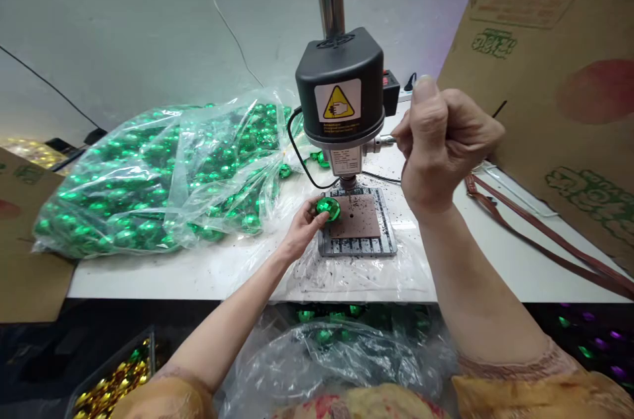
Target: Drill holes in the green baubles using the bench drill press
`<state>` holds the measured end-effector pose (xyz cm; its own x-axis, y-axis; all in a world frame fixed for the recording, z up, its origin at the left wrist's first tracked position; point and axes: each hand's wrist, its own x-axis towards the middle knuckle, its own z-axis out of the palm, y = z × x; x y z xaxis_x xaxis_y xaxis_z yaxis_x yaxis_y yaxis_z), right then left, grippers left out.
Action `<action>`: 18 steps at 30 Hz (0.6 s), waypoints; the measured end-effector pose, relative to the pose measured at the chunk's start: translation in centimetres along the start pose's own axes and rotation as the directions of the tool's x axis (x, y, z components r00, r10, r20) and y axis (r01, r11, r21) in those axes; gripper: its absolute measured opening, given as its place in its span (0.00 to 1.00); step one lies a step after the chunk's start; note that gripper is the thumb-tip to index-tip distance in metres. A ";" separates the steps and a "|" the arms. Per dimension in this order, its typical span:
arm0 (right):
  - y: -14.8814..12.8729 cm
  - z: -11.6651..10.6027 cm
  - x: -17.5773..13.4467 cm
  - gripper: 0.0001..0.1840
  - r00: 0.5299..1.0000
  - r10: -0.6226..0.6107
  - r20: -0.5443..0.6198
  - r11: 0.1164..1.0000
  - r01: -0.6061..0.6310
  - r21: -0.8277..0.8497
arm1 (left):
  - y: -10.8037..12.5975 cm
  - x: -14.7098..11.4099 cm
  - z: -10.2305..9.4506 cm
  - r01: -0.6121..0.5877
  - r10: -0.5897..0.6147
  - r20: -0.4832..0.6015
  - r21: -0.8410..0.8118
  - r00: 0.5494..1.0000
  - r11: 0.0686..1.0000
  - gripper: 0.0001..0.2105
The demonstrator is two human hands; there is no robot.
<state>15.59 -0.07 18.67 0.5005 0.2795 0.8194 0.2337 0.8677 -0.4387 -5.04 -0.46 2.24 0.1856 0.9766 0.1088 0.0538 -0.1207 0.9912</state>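
Note:
A shiny green faceted ball (327, 209) is pinched between the thumb and fingers of my left hand (303, 228). It is held at the left side of a slotted metal base plate (356, 247) with a brown board (364, 224) on it. Above the plate stands a small black drill press (341, 85) with a hand warning label. My right hand (440, 141) is closed around the press's lever (381, 143), thumb up; most of the grip is hidden behind the fingers. Dark shavings dot the plate and board.
A large clear bag of green balls (148, 188) lies on the white table (173, 280) at left. Cardboard boxes (555, 29) flank both sides. A brown strap (539, 234) lies at right. Below the table edge are a plastic bag (337, 366) and a bin of gold balls (119, 379).

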 end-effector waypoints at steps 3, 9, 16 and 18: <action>-0.2 0.0 0.0 0.26 1.000 0.027 0.008 1.000 -0.027 -0.015 | -0.8 1.1 1.1 -0.044 0.044 0.012 0.047 0.999 0.998 0.30; -0.5 0.0 0.1 0.23 1.000 0.003 0.024 0.998 -0.005 0.067 | -0.9 2.2 1.9 -0.081 0.072 0.069 0.140 0.995 0.987 0.29; -0.5 -0.1 0.0 0.22 1.000 -0.020 0.024 0.997 0.018 0.080 | -0.8 2.0 3.1 -0.178 0.176 0.047 0.439 0.983 0.880 0.27; -0.6 -0.1 0.1 0.22 0.999 -0.011 0.031 0.998 0.009 0.062 | -0.8 1.7 3.7 -0.200 0.203 0.045 0.468 0.978 0.861 0.28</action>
<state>15.58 -0.59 18.93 0.4715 0.2826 0.8353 0.1860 0.8941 -0.4074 -1.18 0.63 1.33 0.2367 0.9228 0.3042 0.4680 -0.3826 0.7966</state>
